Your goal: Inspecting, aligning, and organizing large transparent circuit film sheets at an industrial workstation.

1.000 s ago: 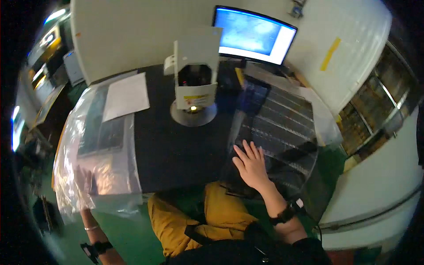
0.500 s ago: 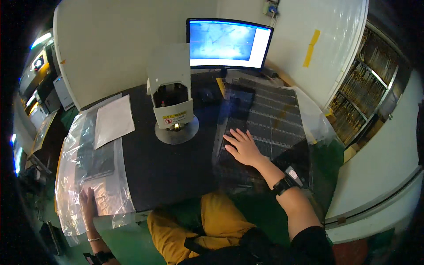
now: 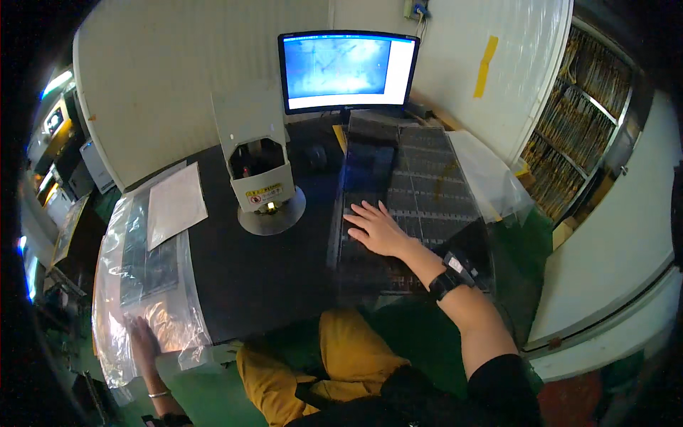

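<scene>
My right hand (image 3: 377, 229) rests with fingers spread on a large dark, glossy film sheet (image 3: 434, 191) marked with pale dotted rows. The sheet covers the right part of the black table (image 3: 267, 292). At the near left corner my left hand (image 3: 144, 340) lies over clear plastic bags (image 3: 114, 302), its fingers stretched out and somewhat blurred. A copper-coloured sheet (image 3: 171, 320) shows through the plastic beside that hand. Also under the plastic is a dark grey sheet (image 3: 153, 274). Neither hand grips anything.
A white inspection device (image 3: 263, 181) with a round metal base (image 3: 292, 219) and a lit tip stands mid-table. Left of it lies a pale paper sheet (image 3: 176, 203). A monitor (image 3: 348, 71) at the back displays a bluish magnified picture. A rack (image 3: 580, 117) of thin panels stands at the right.
The whole view has shifted slightly, so the monitor, device and film sheet appear farther left. Both hands keep nearly the same places on the sheet and the plastic.
</scene>
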The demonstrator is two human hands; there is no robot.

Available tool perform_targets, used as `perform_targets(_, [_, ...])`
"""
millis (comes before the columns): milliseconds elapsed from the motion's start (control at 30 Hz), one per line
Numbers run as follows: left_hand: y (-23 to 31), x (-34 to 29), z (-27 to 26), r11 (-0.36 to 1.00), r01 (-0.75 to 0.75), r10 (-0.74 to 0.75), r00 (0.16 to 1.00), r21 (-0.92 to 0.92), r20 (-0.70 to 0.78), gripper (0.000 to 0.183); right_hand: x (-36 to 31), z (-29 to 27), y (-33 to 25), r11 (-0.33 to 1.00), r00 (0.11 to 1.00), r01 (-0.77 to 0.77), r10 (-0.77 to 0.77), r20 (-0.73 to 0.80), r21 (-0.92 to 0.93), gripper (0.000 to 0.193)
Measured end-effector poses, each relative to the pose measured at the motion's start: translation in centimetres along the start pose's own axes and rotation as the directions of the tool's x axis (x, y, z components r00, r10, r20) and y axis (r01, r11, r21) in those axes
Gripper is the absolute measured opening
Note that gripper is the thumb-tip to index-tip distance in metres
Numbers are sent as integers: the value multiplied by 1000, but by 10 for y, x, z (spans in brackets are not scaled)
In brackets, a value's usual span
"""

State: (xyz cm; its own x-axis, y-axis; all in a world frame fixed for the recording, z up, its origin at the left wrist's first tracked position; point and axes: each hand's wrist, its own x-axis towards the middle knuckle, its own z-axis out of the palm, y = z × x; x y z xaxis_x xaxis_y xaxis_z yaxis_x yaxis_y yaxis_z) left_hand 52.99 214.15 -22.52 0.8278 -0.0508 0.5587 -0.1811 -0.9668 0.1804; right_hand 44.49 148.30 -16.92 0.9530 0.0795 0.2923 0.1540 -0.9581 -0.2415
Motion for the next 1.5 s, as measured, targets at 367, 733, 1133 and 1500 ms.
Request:
perform_targets(367, [235,-127,-49,835,-110,-57,957,-540,-283,18,-4,-17,6,995,970,-101,103,-219,18,38])
perform_targets(733, [421,-40,-34,482,-592,799,599,-646,47,81,-249,-31,-35,213,-107,5,972,-212,977,75])
perform_targets(1133, [448,-33,-4,627,-425,657,739,-653,149,73,-191,-37,25,70,24,100,997,-73,992,77])
perform_targets(1500, [275,-72,-60,734,-388,223,913,-557,-342,21,-205,8,-15,346,-35,-85,936,-350,934,68])
